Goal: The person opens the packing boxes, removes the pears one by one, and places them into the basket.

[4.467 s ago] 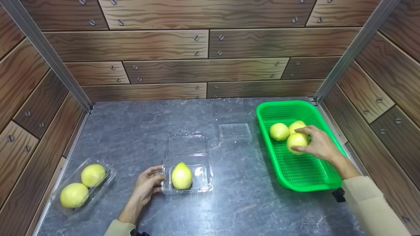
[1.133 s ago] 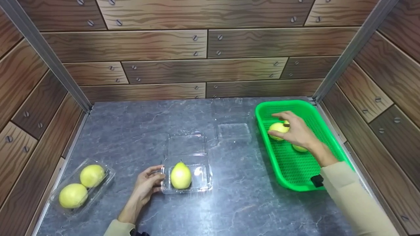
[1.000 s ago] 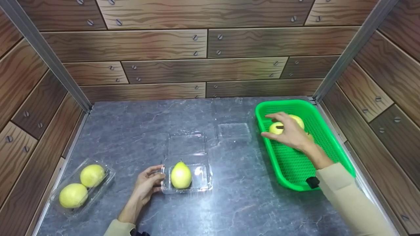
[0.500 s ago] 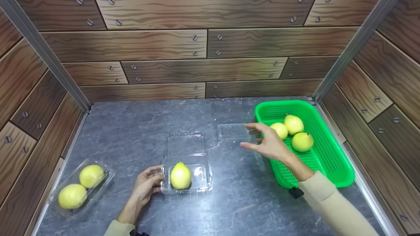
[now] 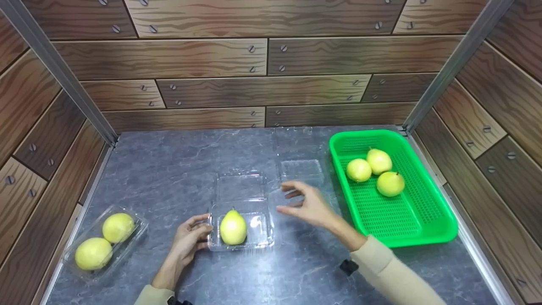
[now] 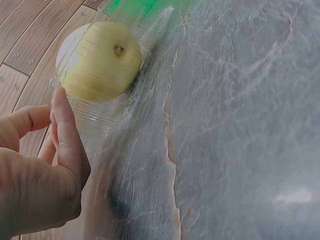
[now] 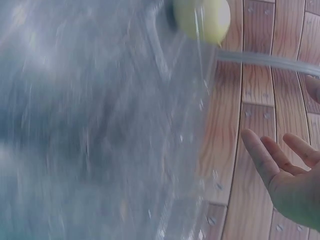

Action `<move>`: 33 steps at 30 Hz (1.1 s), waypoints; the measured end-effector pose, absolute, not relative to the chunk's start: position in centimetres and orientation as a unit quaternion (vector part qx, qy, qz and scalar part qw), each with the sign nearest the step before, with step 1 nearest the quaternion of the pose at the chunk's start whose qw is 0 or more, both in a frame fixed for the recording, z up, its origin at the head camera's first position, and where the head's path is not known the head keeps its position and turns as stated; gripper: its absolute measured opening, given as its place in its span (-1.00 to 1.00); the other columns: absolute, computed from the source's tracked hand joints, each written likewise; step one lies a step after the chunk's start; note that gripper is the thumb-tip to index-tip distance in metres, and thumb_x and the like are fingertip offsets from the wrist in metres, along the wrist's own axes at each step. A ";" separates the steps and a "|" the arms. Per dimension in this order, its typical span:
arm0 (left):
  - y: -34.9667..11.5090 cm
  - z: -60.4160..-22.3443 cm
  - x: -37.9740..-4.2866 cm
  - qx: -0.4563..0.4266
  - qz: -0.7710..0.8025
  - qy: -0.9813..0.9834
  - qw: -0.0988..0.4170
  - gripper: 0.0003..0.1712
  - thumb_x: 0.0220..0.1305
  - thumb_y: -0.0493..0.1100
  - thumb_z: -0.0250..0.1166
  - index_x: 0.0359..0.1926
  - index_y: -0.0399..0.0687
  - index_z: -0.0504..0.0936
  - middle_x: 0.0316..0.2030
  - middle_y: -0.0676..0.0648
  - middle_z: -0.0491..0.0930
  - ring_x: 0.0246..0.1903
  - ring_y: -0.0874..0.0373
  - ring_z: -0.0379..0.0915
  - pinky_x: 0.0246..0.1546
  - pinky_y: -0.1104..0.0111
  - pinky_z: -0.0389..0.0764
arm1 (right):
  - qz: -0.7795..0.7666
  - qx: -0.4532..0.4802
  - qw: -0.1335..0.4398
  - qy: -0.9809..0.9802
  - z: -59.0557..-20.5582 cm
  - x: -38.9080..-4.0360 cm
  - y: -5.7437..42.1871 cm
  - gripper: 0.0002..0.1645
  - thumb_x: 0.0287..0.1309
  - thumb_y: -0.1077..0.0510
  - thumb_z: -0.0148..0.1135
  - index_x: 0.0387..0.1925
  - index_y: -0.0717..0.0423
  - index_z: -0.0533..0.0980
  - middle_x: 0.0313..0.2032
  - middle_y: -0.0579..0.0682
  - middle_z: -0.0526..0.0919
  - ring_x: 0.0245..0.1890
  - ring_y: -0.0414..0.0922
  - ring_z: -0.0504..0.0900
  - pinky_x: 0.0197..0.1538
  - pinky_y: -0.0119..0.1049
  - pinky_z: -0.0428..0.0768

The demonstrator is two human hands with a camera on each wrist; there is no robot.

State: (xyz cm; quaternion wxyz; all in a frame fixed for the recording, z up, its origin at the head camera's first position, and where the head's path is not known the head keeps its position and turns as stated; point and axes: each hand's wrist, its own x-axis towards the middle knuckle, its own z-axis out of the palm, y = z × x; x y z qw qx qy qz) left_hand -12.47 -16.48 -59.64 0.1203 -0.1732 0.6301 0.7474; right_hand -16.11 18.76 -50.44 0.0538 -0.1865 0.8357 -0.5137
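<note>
A clear plastic clamshell container (image 5: 261, 237) lies with its lid (image 5: 241, 186) flipped back on the table. One yellow-green pear (image 5: 233, 227) sits in its left half, stem toward the back; the left wrist view shows the pear's (image 6: 102, 60) underside. My left hand (image 5: 188, 237) pinches the container's left rim between thumb and fingers. Right of the container, my right hand (image 5: 311, 205) hovers above the table, fingers spread and holding nothing. In the right wrist view this hand (image 7: 292, 185) is also bare, and that view is blurred.
A green basket (image 5: 358, 220) at the right holds a few pears (image 5: 390, 184). At the left lies a closed clear container (image 5: 135, 233) with two pears (image 5: 94, 253). Another open clear container (image 5: 301, 169) lies behind, near the basket. Wood-patterned walls (image 5: 271, 59) surround the table.
My right hand has left the pears in the basket and moved left and toward me, carrying nothing. The basket's pears have shifted slightly. My left hand has stayed at the container.
</note>
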 end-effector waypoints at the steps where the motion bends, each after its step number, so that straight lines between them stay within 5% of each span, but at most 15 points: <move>1: -16.5 -59.6 -12.5 -0.173 0.748 0.630 0.121 -0.40 0.24 -0.43 0.35 0.33 -0.31 0.51 -0.26 -0.02 0.71 -0.53 0.25 0.52 -0.60 0.45 0.67 | -0.522 -0.186 0.059 0.830 -50.8 -16.0 18.2 -0.19 0.09 0.06 0.61 0.34 0.21 0.50 0.20 0.26 0.66 0.13 0.27 0.69 0.15 -0.03 0.81; 16: -16.4 -59.7 -12.5 -0.171 0.745 0.634 0.117 -0.43 0.26 -0.42 0.32 0.31 -0.31 0.53 -0.31 0.02 0.67 -0.48 0.22 0.56 -0.56 0.43 0.68 | -0.572 -0.209 0.118 0.784 -54.4 -14.7 12.1 -0.17 0.13 0.12 0.59 0.35 0.33 0.45 0.24 0.42 0.57 0.17 0.37 0.67 0.21 -0.14 0.79; 27: -16.4 -59.9 -12.5 -0.176 0.745 0.633 0.115 -0.41 0.22 -0.43 0.35 0.30 -0.29 0.54 -0.26 -0.03 0.69 -0.48 0.22 0.53 -0.56 0.41 0.69 | -0.525 -0.203 0.133 0.816 -56.0 -14.5 9.9 -0.09 0.08 0.06 0.63 0.39 0.26 0.43 0.33 0.30 0.54 0.22 0.24 0.66 0.19 -0.06 0.80; 33: -16.5 -59.9 -12.5 -0.174 0.746 0.632 0.116 -0.42 0.23 -0.43 0.35 0.30 -0.30 0.54 -0.26 -0.02 0.68 -0.47 0.21 0.54 -0.55 0.41 0.69 | -0.496 -0.204 0.136 0.833 -56.5 -14.5 9.3 -0.08 0.07 0.00 0.63 0.41 0.18 0.43 0.35 0.22 0.53 0.24 0.19 0.66 0.19 -0.18 0.79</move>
